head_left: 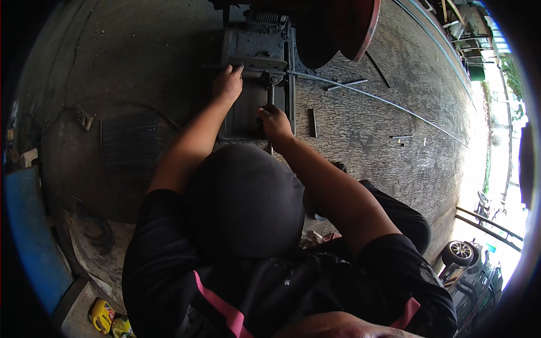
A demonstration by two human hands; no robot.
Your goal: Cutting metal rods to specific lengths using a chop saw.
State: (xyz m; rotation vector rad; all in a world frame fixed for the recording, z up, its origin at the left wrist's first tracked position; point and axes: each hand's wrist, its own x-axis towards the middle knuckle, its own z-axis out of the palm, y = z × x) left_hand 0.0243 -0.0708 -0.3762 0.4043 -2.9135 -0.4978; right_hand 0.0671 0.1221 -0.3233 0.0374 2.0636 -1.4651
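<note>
A long thin metal rod [389, 104] lies across the dark metal base [242, 115] of a chop saw and runs out far to the right. My left hand [227, 84] is closed at the rod's left part, fingertips bent over it beside the fence [259, 61]. My right hand [275, 123] is closed around the vise's screw handle [271, 98], whose shaft points toward the rod. The grip's underside is hidden. Beyond both hands, the saw's dark round guard with a red rim [369, 31] hangs over the base's far right.
Short metal pieces [346, 84] and a small bar [313, 123] lie on the rough concrete floor to the right. A ribbed dark panel [128, 141] lies left. A blue panel [34, 231] and yellow bottle [102, 315] are at lower left; a parked car [473, 276] is at lower right.
</note>
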